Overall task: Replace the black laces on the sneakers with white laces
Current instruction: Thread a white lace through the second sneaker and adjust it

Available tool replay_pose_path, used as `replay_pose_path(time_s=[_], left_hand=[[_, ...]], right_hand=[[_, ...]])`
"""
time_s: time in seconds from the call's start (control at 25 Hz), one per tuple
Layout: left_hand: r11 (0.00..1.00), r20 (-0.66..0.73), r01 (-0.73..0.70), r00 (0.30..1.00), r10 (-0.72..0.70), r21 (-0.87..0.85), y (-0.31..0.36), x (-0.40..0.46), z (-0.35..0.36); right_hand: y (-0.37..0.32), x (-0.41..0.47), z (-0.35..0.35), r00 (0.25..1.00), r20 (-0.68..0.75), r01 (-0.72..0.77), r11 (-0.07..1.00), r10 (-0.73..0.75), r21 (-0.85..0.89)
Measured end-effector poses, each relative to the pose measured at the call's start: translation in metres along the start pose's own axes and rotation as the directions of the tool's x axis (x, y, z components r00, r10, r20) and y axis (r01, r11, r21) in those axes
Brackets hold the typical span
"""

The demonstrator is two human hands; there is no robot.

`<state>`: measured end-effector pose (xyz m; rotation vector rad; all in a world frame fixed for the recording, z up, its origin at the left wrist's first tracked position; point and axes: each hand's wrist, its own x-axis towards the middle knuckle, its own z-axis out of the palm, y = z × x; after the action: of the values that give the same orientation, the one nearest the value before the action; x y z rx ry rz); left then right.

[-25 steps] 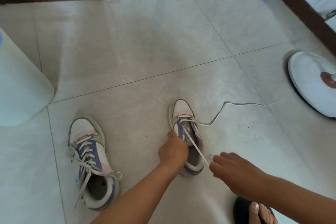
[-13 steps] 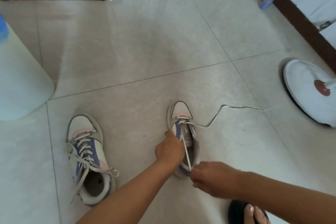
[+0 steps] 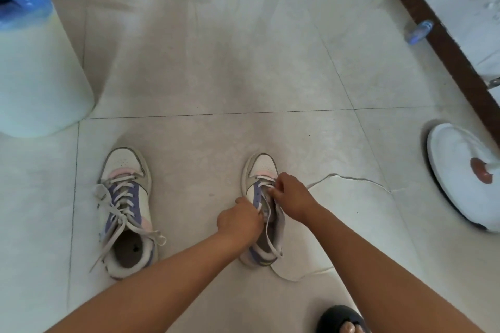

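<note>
Two white, purple and pink sneakers stand on the tiled floor. The left sneaker (image 3: 125, 211) is fully laced with a white lace, its ends loose. The right sneaker (image 3: 262, 208) is laced only near the toe. My left hand (image 3: 239, 220) grips that shoe's left side by the eyelets. My right hand (image 3: 290, 197) pinches the white lace (image 3: 349, 178) over the tongue near the toe. One lace end trails right across the floor; the other loops down past the heel. No black laces are visible.
A white bin (image 3: 35, 84) with a blue bag stands at the left. A white fan base (image 3: 465, 176) sits at the right, beside a dark skirting board. A small bottle (image 3: 418, 31) lies far right. My foot in a black slipper (image 3: 342, 320) is at the bottom.
My right hand has moved from near the heel up to the eyelets by the toe, and the pulled lace now lies slack behind the shoe. The camera tilted up.
</note>
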<state>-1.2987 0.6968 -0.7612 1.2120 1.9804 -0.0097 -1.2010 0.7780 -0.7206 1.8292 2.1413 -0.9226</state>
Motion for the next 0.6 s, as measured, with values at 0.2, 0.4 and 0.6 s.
replay_pose_path(time_s=[0.2, 0.4, 0.6], left_hand=[[0.997, -0.002, 0.010, 1.000, -0.010, -0.071, 0.000, -0.002, -0.001], [0.992, 0.006, -0.015, 1.000, 0.016, -0.126, 0.000, -0.008, 0.004], [0.959, -0.030, 0.050, 0.998, -0.060, -0.281, -0.012, -0.014, 0.005]], right_hand=[[0.011, -0.004, -0.010, 1.000, 0.006, -0.002, 0.989, 0.001, 0.146], [0.030, 0.002, -0.018, 0.996, -0.024, -0.080, 0.996, 0.080, 0.029], [0.040, -0.008, -0.022, 0.961, 0.123, 0.274, 0.822, -0.246, -0.500]])
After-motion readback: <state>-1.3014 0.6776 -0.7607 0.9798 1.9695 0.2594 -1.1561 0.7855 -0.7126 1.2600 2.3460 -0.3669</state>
